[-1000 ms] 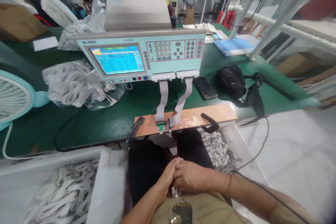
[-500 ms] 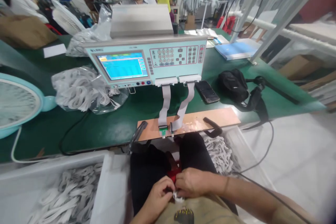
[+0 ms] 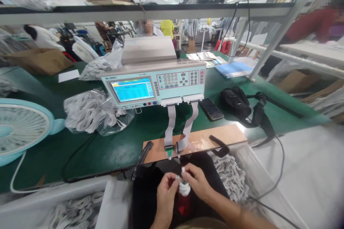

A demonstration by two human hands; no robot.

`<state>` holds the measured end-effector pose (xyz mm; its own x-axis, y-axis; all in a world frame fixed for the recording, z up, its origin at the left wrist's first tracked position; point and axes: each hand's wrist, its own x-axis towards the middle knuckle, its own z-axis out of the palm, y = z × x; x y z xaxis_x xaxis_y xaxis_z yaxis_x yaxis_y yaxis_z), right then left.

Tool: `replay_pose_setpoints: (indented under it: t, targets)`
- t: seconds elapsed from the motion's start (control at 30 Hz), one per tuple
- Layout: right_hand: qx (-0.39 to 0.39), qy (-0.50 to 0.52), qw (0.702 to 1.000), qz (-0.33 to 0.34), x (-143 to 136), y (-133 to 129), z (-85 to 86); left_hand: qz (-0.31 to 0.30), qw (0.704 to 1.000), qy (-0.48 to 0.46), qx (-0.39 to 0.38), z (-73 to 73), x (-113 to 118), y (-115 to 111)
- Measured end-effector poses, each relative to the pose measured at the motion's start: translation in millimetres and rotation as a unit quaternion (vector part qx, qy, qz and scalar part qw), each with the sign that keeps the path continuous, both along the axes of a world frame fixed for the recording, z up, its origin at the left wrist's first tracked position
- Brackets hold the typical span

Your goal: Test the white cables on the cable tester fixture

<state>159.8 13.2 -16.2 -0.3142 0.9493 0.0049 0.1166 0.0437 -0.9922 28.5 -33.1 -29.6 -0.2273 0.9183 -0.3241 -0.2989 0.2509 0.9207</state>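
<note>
Above my lap I hold a small coiled white cable (image 3: 184, 189) by its two ends. My left hand (image 3: 166, 190) pinches one end with its small plug between thumb and fingers. The other white plug end is pinched in my right hand (image 3: 198, 181) and points up. The coil hangs between the hands. Just beyond them, at the table edge, two small connectors show on a green circuit board (image 3: 169, 151) and a second black-ended adapter (image 3: 177, 148). Grey ribbon cables (image 3: 170, 125) run from these to a benchtop tester (image 3: 161, 78) with a lit blue screen.
Bins of coiled cables stand at left (image 3: 107, 193) and right (image 3: 231, 175). Clamps (image 3: 220, 145) hold a wooden board (image 3: 199, 137). Bagged cables (image 3: 88, 112), a fan (image 3: 24, 128), a phone (image 3: 211, 109) and a black bag (image 3: 235, 102) lie around. Other people are behind.
Both hands have risen from near my waist toward the table edge, bringing the coiled cable with its ends drawn apart. My view has tilted up, showing the overhead shelf.
</note>
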Motion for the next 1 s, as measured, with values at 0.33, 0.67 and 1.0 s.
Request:
replay_pose_setpoints:
  t: [0.33, 0.67, 1.0]
  targets:
    - [-0.067, 0.045, 0.993, -0.088, -19, 21, 17.5, 0.022, 0.998, -0.057, -0.031, 12.6, 1, 26]
    - [-0.125, 0.099, 0.983, -0.089, -23, 24, 24.1, -0.106, 0.99, 0.094, 0.016, 16.9, -18, 31]
    - [-0.209, 0.155, 0.96, -0.104, -28, 25, 35.2, -0.012, 0.985, 0.151, 0.081, 29.9, -19, 35]
